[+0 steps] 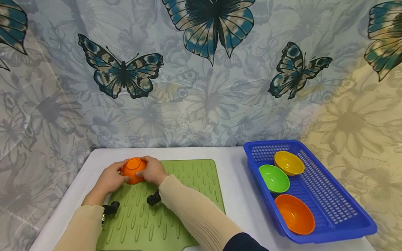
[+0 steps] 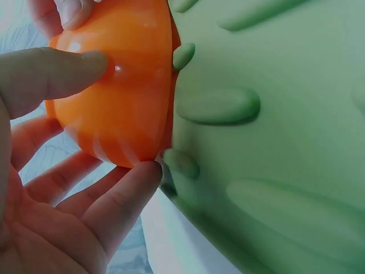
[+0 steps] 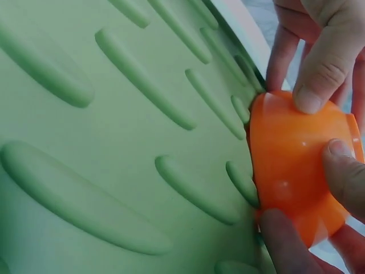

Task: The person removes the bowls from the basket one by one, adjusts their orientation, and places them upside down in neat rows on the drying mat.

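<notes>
The bowl (image 1: pixel 131 173) is inverted, foot up and rim down against the mat (image 1: pixel 201 181), at the mat's far left corner. The left hand (image 1: pixel 110 178) grips the bowl's left side; the right hand (image 1: pixel 154 170) grips its right side. Both thumbs press the near part of the wall. The mat lies on the table (image 1: pixel 233 195). To the right stands the basket (image 1: pixel 328 195), containing three upright bowls: yellow (image 1: pixel 289 164) far, green (image 1: pixel 274 179) between, orange (image 1: pixel 295 215) near.
</notes>
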`<state>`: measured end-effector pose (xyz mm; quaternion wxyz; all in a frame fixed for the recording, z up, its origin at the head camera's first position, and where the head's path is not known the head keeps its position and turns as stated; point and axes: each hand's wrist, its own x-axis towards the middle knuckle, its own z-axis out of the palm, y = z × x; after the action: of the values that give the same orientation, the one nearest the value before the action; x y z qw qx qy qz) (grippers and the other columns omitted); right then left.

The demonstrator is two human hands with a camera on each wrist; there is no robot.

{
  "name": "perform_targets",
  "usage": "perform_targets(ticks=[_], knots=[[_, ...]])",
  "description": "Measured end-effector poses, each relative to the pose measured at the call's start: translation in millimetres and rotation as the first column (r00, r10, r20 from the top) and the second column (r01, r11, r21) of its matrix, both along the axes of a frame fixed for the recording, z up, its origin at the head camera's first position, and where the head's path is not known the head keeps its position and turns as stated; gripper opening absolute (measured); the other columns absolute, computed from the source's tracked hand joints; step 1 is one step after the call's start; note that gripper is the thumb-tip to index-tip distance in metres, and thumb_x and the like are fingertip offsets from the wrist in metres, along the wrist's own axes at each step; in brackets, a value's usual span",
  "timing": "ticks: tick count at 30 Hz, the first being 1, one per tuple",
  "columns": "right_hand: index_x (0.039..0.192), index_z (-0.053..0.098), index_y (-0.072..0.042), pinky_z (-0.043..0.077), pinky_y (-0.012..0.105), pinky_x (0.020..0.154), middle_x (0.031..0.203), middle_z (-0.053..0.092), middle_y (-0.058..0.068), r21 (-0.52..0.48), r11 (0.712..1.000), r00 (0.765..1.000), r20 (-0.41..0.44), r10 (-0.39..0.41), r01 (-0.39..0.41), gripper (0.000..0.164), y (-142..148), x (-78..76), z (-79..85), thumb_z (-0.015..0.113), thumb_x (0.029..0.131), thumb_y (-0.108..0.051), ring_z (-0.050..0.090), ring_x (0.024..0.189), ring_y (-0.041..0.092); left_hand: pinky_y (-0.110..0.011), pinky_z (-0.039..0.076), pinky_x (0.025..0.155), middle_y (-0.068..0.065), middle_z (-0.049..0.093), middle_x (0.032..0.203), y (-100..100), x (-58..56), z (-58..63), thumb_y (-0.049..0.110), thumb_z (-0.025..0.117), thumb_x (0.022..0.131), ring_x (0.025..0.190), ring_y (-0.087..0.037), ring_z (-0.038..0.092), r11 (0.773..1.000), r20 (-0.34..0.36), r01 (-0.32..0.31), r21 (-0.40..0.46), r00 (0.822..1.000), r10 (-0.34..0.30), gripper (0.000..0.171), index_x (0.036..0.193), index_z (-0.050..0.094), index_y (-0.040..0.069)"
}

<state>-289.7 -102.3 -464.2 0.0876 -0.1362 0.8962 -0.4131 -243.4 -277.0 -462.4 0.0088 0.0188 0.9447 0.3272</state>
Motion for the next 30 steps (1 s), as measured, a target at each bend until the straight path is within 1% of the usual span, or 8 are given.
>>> perform_targets(ticks=[7, 15, 18, 21, 23, 25, 28, 30], knots=[[0.132, 0.065, -0.019, 0.046, 0.027, 0.096, 0.121, 0.066, -0.005, 0.042, 0.999, 1.000, -0.004, -0.003, 0.003, 0.056, 3.9, 1.4, 1.2, 0.085, 0.080, -0.023, 0.059, 0.112, 0.011, -0.064, 0.043, 0.093, -0.038, 0.044, 0.138, 5.3, -0.1, 2.8, 0.009, 0.071, 0.082, 0.120, -0.053, 0.047, 1.000, 0.045, 0.002, 0.002, 0.999, -0.002, 0.077, 0.150, 0.037, -0.007], [0.135, 0.063, -0.019, 0.046, 0.026, 0.095, 0.122, 0.066, -0.005, 0.047, 0.999, 1.000, -0.006, -0.009, 0.009, 0.056, 6.5, 4.9, 2.3, 0.083, 0.082, -0.023, 0.059, 0.111, 0.011, -0.061, 0.044, 0.091, -0.039, 0.043, 0.136, 9.9, -3.5, -1.4, 0.009, 0.069, 0.080, 0.115, -0.049, 0.050, 1.000, 0.029, 0.008, -0.005, 1.000, -0.008, 0.079, 0.149, 0.034, -0.011], [0.137, 0.061, -0.019, 0.045, 0.025, 0.096, 0.124, 0.065, -0.004, 0.076, 0.997, 1.000, -0.011, 0.007, -0.006, 0.057, 8.4, 7.1, 4.7, 0.082, 0.084, -0.024, 0.058, 0.112, 0.011, -0.059, 0.045, 0.088, -0.039, 0.045, 0.135, 11.8, -3.0, -2.8, 0.010, 0.069, 0.080, 0.111, -0.047, 0.052, 1.000, 0.026, 0.004, -0.003, 1.000, -0.004, 0.079, 0.148, 0.035, -0.011], [0.141, 0.057, -0.017, 0.044, 0.025, 0.097, 0.127, 0.064, -0.003, 0.107, 0.993, 0.999, -0.017, 0.045, -0.043, 0.062, 13.7, 8.3, 9.0, 0.081, 0.084, -0.024, 0.057, 0.116, 0.011, -0.057, 0.046, 0.084, -0.038, 0.046, 0.136, 12.8, -1.4, -3.2, 0.012, 0.070, 0.079, 0.107, -0.044, 0.054, 1.000, 0.054, -0.012, 0.006, 0.998, 0.012, 0.080, 0.148, 0.036, -0.010], [0.144, 0.054, -0.016, 0.043, 0.025, 0.099, 0.132, 0.062, -0.002, 0.112, 0.990, 0.996, -0.021, 0.086, -0.083, 0.066, 20.7, 5.9, 14.8, 0.081, 0.085, -0.025, 0.055, 0.121, 0.012, -0.057, 0.047, 0.083, -0.037, 0.046, 0.137, 12.2, -0.8, -2.6, 0.013, 0.070, 0.080, 0.106, -0.044, 0.054, 1.000, 0.080, -0.027, 0.007, 0.996, 0.027, 0.081, 0.149, 0.035, -0.010], [0.147, 0.050, -0.018, 0.043, 0.028, 0.101, 0.140, 0.057, -0.002, 0.085, 0.990, 0.993, -0.007, 0.117, -0.116, 0.069, 33.2, 0.8, 25.5, 0.080, 0.086, -0.027, 0.051, 0.127, 0.014, -0.058, 0.046, 0.084, -0.038, 0.044, 0.139, 10.8, -0.5, -1.1, 0.015, 0.070, 0.080, 0.109, -0.045, 0.053, 0.999, 0.101, -0.036, 0.008, 0.994, 0.035, 0.082, 0.150, 0.033, -0.010], [0.151, 0.045, -0.021, 0.041, 0.034, 0.105, 0.151, 0.046, -0.003, 0.024, 0.987, 0.987, 0.027, 0.156, -0.157, 0.071, 60.7, -10.5, 51.1, 0.077, 0.088, -0.030, 0.042, 0.136, 0.017, -0.061, 0.045, 0.086, -0.038, 0.042, 0.140, 8.1, -0.4, 1.0, 0.016, 0.069, 0.081, 0.112, -0.048, 0.051, 0.999, 0.112, -0.038, 0.005, 0.993, 0.037, 0.084, 0.151, 0.030, -0.010], [0.153, 0.042, -0.024, 0.044, 0.039, 0.103, 0.156, 0.038, -0.003, -0.050, 0.985, 0.983, 0.076, 0.167, -0.163, 0.073, 84.5, -18.0, 71.8, 0.076, 0.089, -0.031, 0.040, 0.137, 0.021, -0.061, 0.045, 0.086, -0.038, 0.041, 0.140, 6.5, 0.4, 1.6, 0.016, 0.068, 0.081, 0.113, -0.048, 0.050, 0.999, 0.112, -0.034, 0.002, 0.993, 0.034, 0.084, 0.151, 0.029, -0.009]])
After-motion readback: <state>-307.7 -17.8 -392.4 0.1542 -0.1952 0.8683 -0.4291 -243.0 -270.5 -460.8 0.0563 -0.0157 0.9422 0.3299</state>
